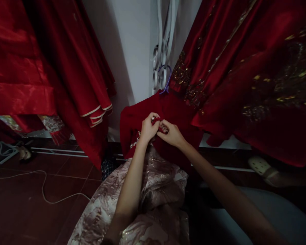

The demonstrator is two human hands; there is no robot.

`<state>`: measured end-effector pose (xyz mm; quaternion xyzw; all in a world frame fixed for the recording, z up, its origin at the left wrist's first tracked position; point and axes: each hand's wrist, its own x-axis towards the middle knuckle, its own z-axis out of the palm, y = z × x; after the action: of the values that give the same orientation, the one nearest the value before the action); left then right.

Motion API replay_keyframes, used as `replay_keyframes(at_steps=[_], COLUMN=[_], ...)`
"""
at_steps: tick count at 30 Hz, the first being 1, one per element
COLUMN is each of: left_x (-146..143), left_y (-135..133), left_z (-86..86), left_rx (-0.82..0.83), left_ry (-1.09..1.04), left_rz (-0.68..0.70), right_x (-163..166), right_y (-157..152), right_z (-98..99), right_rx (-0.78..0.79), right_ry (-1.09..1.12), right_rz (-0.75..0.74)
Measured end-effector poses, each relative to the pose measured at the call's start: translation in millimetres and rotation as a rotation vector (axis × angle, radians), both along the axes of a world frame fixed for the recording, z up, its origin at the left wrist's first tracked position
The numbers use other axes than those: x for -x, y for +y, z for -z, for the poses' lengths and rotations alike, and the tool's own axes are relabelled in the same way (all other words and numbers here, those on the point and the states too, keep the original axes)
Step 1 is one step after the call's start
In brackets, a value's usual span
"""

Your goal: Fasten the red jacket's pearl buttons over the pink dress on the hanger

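A dark red garment (142, 105) hangs on a purple hanger (165, 89) in front of me. My left hand (150, 128) pinches a fold of its red cloth near the middle. Close beside it, my right hand (170, 132) has its fingers curled on the same cloth, almost touching the left. A small pale bead or button shows by the left fingertips. White beaded trim (135, 141) lies left of my left wrist. Below the hands spreads a pinkish, shiny patterned fabric (158, 170); whether it belongs to the red garment I cannot tell.
Red satin garments (73, 68) hang at the left, and red cloth with gold sequins (244, 75) at the right. Behind stands a white scrolled metal rack (162, 51). A pale cable (44, 187) crosses the tiled floor. At right are a light clog (261, 166) and a pale rounded surface (267, 204).
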<state>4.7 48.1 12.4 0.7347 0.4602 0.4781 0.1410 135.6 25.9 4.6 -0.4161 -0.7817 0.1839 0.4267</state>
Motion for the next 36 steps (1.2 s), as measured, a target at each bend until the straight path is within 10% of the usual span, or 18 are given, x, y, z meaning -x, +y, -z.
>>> replay_keyframes(at_steps=[14, 36], left_x=[4.4, 6.5], left_y=[-27.4, -32.4], left_z=[36.4, 32.1], left_rx=[-0.083, -0.025], left_ry=[-0.256, -0.256], left_rz=[-0.007, 0.063], right_x=[-9.5, -1.3], right_y=[-4.0, -22.3], right_z=[21.9, 2.7], right_rx=[0.073, -0.234], right_ry=[0.335, 0.150], right_rz=[-0.084, 0.124])
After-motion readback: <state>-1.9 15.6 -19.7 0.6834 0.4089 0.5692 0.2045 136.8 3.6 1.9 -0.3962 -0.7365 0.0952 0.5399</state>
